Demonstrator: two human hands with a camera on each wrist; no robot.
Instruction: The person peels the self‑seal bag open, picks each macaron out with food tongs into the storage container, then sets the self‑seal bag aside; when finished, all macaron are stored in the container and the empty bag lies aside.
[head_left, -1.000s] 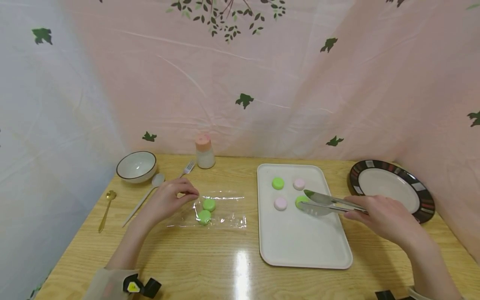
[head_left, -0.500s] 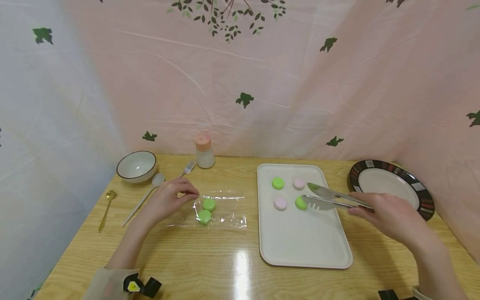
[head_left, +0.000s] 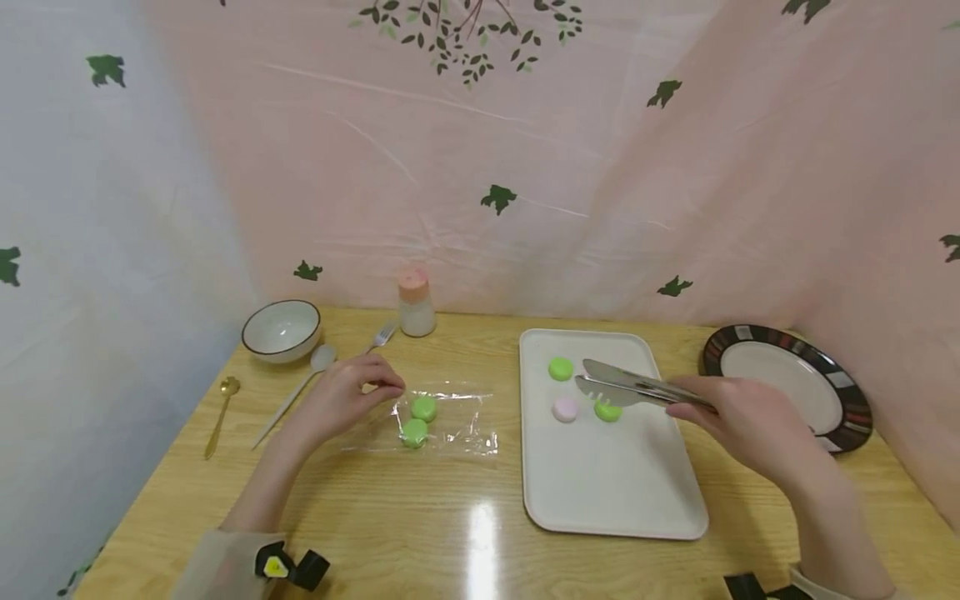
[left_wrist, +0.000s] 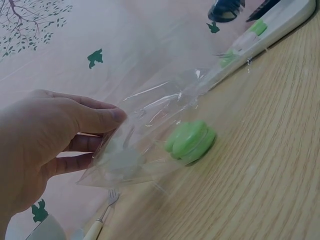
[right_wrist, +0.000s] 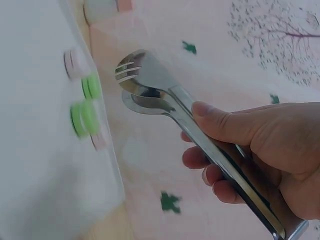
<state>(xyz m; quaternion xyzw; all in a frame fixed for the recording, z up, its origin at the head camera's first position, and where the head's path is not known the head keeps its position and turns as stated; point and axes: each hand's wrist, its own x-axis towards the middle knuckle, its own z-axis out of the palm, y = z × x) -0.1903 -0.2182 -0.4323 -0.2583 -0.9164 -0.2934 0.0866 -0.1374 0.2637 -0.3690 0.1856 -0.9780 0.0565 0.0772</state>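
My left hand [head_left: 348, 392] pinches the edge of a clear plastic bag [left_wrist: 155, 100] between thumb and fingers. Inside the bag lie two green macarons [head_left: 424, 407], side by side. Metal tongs [head_left: 637, 385] with a slotted, fork-like end are gripped in my right hand [head_left: 750, 417]. Their tips hover over the white tray [head_left: 600, 492], nothing between them, as the right wrist view shows. On the tray are two more green macarons [head_left: 560, 368] and a pink macaron [head_left: 565, 409]. A second pink macaron [right_wrist: 99, 141], hidden behind the tongs in the head view, shows partly behind a green one.
Right of the tray sits an oval plate [head_left: 847, 400] with a dark patterned rim. On the left are a white bowl [head_left: 281, 333], a gold spoon [head_left: 229, 386], a grey spoon [head_left: 323, 358], a fork [head_left: 384, 333] and a pink-lidded shaker [head_left: 416, 312]. Cloth hangs behind.
The tongs first drew right, off the front green macaron, then swung left and back over the rear pink one, their ends now closer together. My left hand stays at the bag; the head view shifted slightly.
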